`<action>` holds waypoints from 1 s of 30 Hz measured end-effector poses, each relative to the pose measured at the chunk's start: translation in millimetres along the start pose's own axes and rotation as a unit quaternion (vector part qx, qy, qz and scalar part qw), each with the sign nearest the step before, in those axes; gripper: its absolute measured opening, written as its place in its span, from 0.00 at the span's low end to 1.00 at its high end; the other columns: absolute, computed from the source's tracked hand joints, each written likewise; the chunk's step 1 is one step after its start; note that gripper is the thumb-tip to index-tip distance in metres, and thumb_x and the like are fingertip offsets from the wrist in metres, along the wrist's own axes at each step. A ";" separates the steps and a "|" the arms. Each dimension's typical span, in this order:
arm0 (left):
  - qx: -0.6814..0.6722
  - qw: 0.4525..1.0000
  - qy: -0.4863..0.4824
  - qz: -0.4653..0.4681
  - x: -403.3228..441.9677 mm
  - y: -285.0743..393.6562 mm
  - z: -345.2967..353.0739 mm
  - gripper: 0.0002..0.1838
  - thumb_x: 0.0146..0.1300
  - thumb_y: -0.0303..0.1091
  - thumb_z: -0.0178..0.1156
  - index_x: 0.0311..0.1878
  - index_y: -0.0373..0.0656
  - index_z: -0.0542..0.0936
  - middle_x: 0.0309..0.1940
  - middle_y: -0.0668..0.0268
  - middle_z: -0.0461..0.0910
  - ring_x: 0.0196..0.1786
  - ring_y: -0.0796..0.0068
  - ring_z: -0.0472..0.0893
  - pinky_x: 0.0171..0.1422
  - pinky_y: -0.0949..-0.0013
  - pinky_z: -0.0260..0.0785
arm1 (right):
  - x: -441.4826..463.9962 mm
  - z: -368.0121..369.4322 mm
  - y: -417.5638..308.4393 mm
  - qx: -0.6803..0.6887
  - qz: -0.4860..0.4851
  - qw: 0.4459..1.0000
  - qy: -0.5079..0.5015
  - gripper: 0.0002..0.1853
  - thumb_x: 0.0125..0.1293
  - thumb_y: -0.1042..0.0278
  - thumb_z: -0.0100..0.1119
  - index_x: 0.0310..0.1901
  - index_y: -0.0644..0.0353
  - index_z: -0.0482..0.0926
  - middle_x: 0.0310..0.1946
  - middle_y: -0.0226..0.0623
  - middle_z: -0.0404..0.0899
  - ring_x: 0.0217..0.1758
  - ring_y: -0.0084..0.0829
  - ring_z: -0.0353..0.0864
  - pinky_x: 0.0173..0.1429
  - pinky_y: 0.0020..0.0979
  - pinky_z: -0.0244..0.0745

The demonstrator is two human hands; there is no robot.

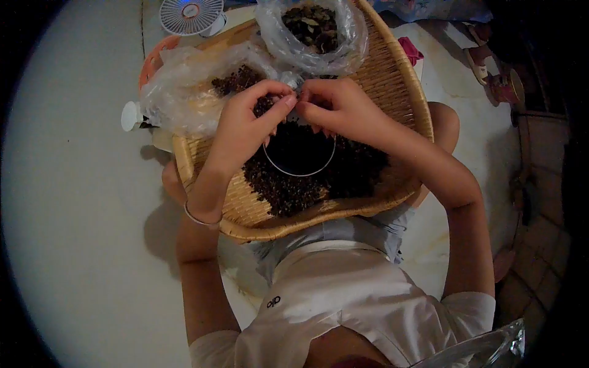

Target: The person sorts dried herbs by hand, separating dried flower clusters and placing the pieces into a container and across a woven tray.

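Observation:
My left hand [256,119] and my right hand [338,107] meet above a round bowl with a pale rim [300,175]. The fingers of both are pinched together at the tips; whatever lies between them is too small to make out. Dark material fills the bowl. Around it, a heap of dark, clustered dried plant bits [285,199] lies on a woven basket tray [392,67], which rests across my lap. Behind my left hand, an open clear plastic bag [184,92] holds more dark clusters. Another clear plastic bag [350,43], with dried leafy pieces inside, stands at the tray's far end.
A small white fan [191,13] stands beyond the tray at the upper left, near an orange basket [161,55]. A white round-topped item [130,116] is left of the tray. On the right are a pink cloth [410,50], sandals [477,64] and a reddish container [507,87].

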State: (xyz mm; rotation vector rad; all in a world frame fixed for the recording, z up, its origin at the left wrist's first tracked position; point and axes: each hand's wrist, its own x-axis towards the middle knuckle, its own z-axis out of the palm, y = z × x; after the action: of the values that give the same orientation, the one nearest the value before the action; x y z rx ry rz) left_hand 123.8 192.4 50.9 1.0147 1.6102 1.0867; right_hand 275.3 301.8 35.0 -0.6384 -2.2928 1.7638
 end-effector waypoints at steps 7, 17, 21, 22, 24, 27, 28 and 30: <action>0.003 1.000 -0.020 0.002 -0.2 1.0 0.9 0.10 0.61 0.37 0.58 0.41 0.42 0.77 0.22 0.75 0.71 0.20 0.90 0.68 0.18 0.84 0.59 | 0.3 -0.5 -0.3 -0.046 -0.025 0.999 0.013 0.11 0.55 0.64 0.54 0.29 0.66 0.74 0.18 0.41 0.77 0.22 0.32 0.80 0.30 0.32 0.73; 0.003 1.000 -0.021 -0.006 1.5 -2.1 0.9 0.10 0.59 0.36 0.59 0.39 0.40 0.76 0.26 0.73 0.74 0.19 0.89 0.69 0.18 0.83 0.59 | 1.1 0.0 3.7 -0.173 -0.108 0.978 0.054 0.12 0.52 0.62 0.55 0.31 0.64 0.75 0.23 0.49 0.76 0.29 0.50 0.77 0.35 0.42 0.72; 0.017 1.000 -0.021 -0.002 1.8 -1.8 1.8 0.10 0.60 0.36 0.58 0.39 0.40 0.76 0.23 0.74 0.72 0.19 0.89 0.68 0.18 0.83 0.59 | 1.4 0.4 5.8 -0.192 -0.127 0.971 0.060 0.11 0.52 0.63 0.55 0.30 0.64 0.74 0.22 0.48 0.76 0.28 0.49 0.77 0.34 0.43 0.71; 0.022 1.000 -0.021 0.003 1.8 -2.0 2.2 0.09 0.60 0.36 0.57 0.38 0.41 0.75 0.21 0.75 0.70 0.19 0.89 0.67 0.18 0.83 0.59 | 1.4 0.4 6.1 -0.192 -0.127 0.971 0.060 0.11 0.52 0.63 0.55 0.30 0.64 0.74 0.22 0.48 0.76 0.28 0.49 0.77 0.34 0.43 0.71; 0.019 1.000 -0.022 0.006 1.8 -3.0 2.0 0.08 0.60 0.35 0.57 0.38 0.41 0.75 0.21 0.75 0.70 0.19 0.89 0.67 0.18 0.83 0.59 | 1.6 0.3 6.6 -0.183 -0.132 0.973 0.056 0.11 0.53 0.63 0.55 0.30 0.64 0.74 0.22 0.48 0.76 0.28 0.49 0.77 0.34 0.43 0.71; 0.019 0.999 -0.027 0.006 1.7 -3.3 0.6 0.08 0.60 0.35 0.57 0.38 0.41 0.75 0.21 0.75 0.71 0.19 0.89 0.67 0.17 0.83 0.58 | 1.9 -1.3 7.1 -0.165 -0.120 0.978 0.052 0.12 0.53 0.62 0.55 0.31 0.64 0.74 0.23 0.48 0.77 0.28 0.49 0.77 0.34 0.42 0.72; 0.023 0.999 -0.032 0.004 1.9 -2.9 -0.2 0.07 0.60 0.35 0.57 0.38 0.42 0.76 0.21 0.75 0.71 0.19 0.89 0.67 0.17 0.83 0.58 | 2.3 -2.5 7.9 -0.167 -0.121 0.977 0.052 0.12 0.53 0.62 0.55 0.31 0.64 0.74 0.23 0.48 0.77 0.28 0.49 0.77 0.34 0.42 0.72; 0.055 0.997 -0.053 0.010 1.2 -2.3 -2.4 0.08 0.59 0.35 0.58 0.37 0.42 0.76 0.22 0.75 0.71 0.21 0.88 0.68 0.20 0.82 0.60 | 3.4 -5.4 11.5 -0.154 -0.115 0.979 0.064 0.13 0.55 0.61 0.55 0.33 0.63 0.75 0.24 0.47 0.77 0.29 0.48 0.78 0.34 0.40 0.72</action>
State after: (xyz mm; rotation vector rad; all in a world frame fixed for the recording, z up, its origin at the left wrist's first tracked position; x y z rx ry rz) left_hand 120.9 192.4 48.9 1.1444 1.5908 0.9499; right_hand 277.0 310.4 25.1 -0.4909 -2.4563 1.2430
